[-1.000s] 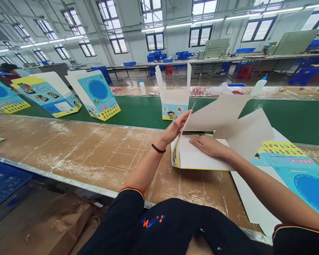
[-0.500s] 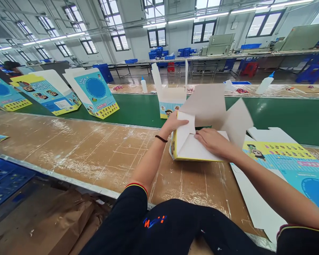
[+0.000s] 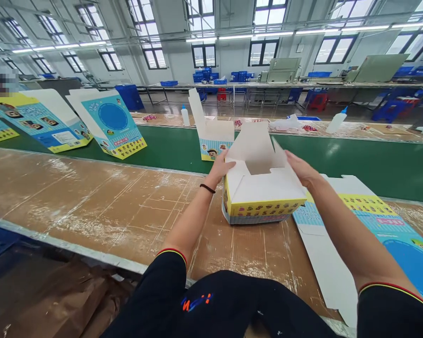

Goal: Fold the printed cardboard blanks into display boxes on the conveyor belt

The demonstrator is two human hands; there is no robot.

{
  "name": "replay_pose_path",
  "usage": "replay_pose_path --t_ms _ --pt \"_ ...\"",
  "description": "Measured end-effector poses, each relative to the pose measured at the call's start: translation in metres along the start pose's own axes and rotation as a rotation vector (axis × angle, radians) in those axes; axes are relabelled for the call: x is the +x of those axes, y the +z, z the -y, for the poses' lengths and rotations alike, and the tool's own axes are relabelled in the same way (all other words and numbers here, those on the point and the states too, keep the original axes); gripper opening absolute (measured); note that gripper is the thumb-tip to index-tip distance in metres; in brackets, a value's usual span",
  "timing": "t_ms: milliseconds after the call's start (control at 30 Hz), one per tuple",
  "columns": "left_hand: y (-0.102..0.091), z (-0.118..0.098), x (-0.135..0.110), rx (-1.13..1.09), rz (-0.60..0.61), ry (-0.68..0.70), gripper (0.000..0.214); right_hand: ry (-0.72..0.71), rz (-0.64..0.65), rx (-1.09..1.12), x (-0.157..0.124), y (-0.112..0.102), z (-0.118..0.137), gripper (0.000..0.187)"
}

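A cardboard box (image 3: pixel 264 206), printed yellow and blue with small cartoon figures, stands on the brown-covered bench before me. Its white inner flaps face up; the front and left ones lie folded inward, while the back one rises. My left hand (image 3: pixel 221 168) grips the left upper edge, thumb over the white flap and fingers round the outside. On the right side, my right hand (image 3: pixel 301 169) holds the upright right flap, its fingers partly hidden behind it. Flat box blanks (image 3: pixel 366 220) lie under my right forearm.
Several part-folded boxes (image 3: pixel 114 122) stand on the green belt (image 3: pixel 169 148) to the left. Another open box (image 3: pixel 215 141) is just behind my left hand. Glue bottles (image 3: pixel 336 122) stand on the far ledge, among small red bundles (image 3: pixel 309 128).
My right hand has moved from pressing the front flap to the right flap, now nearly upright. The box has tipped so its printed front shows. The view has shifted slightly right.
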State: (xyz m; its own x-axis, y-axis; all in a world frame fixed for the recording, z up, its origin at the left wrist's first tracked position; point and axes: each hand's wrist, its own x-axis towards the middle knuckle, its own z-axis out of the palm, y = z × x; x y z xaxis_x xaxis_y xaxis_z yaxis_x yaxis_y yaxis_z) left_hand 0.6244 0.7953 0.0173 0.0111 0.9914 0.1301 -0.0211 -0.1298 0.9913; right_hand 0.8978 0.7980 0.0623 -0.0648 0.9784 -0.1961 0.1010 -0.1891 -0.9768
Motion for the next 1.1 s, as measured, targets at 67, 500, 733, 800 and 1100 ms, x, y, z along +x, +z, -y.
replay_pose_path --t_ms 67,500,733,800,1100 --pt "-0.002 0.007 0.002 -0.114 0.017 0.083 0.082 0.025 0.111 -0.013 0.008 0.005 -0.007 0.117" --pt "0.006 -0.021 -0.016 0.597 0.150 0.283 0.008 -0.283 0.166 -0.527 0.021 0.002 -0.011 0.065" --pt "0.022 -0.037 -0.009 1.111 0.299 0.145 0.096 -0.303 0.256 -1.147 0.028 0.014 0.005 0.094" --pt "0.026 -0.036 -0.009 1.118 0.294 0.131 0.104 -0.314 0.235 -1.153 0.028 0.017 0.004 0.091" --pt "0.029 -0.044 -0.022 1.108 0.278 0.148 0.078 -0.087 -0.017 -0.295 0.006 0.023 -0.007 0.062"
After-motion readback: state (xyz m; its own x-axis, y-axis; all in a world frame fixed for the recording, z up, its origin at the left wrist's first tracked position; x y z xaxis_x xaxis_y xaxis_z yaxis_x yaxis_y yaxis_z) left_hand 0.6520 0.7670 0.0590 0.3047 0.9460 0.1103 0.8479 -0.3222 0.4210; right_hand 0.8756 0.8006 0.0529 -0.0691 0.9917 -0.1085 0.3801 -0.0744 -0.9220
